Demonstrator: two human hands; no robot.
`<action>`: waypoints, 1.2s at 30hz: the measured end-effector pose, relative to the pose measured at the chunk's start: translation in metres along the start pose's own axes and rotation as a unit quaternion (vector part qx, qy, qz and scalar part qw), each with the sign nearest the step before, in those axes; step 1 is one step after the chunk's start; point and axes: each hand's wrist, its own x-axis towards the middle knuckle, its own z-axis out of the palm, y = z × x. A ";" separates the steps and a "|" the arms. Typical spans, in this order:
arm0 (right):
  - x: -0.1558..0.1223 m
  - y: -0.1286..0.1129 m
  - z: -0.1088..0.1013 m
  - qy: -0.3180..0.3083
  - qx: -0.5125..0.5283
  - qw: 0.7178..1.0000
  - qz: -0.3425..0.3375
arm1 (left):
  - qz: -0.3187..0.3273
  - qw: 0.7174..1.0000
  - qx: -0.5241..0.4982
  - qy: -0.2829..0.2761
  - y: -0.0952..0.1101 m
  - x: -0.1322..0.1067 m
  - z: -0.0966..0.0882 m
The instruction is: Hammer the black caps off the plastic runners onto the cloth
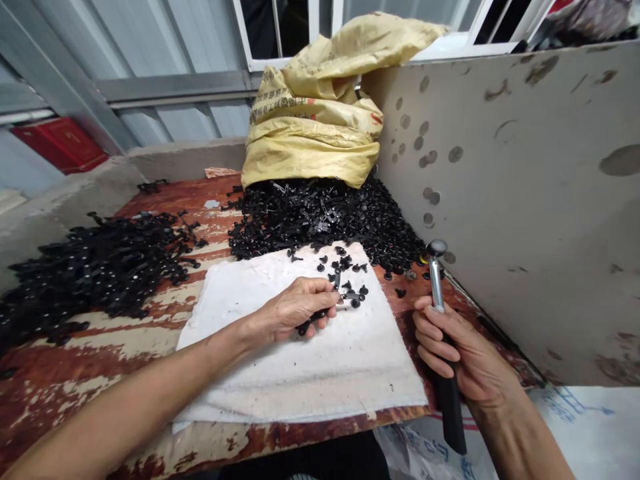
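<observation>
Over a white cloth (300,373), left hand (295,310) with fingers (320,290) pinching a black plastic part (313,317); right hand (457,347) with fingers (430,327) clenched around a steel-shafted hammer (437,280). Just beyond, black heaps (320,220) and a yellow sack (313,113).

We can't see all of the small black piece (313,320) in the left hand (295,310), because the fingers cover it. The heap of black pieces (320,217) is too tangled to pick out single shapes, the print on the yellow sack (310,127) is too small to read, and the left forearm (125,407) and right forearm (520,443) run off the bottom edge.
</observation>
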 end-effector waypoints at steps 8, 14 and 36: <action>0.002 0.000 -0.004 -0.011 -0.002 1.000 -0.001 | -0.032 0.994 -0.098 0.040 0.001 -0.003 0.007; 0.000 0.000 -0.007 -0.011 -0.003 1.000 -0.004 | -0.040 0.992 -0.117 0.038 0.001 -0.001 0.011; -0.001 -0.001 -0.007 -0.013 -0.012 1.000 0.004 | -0.043 0.990 -0.123 0.045 -0.004 0.008 0.017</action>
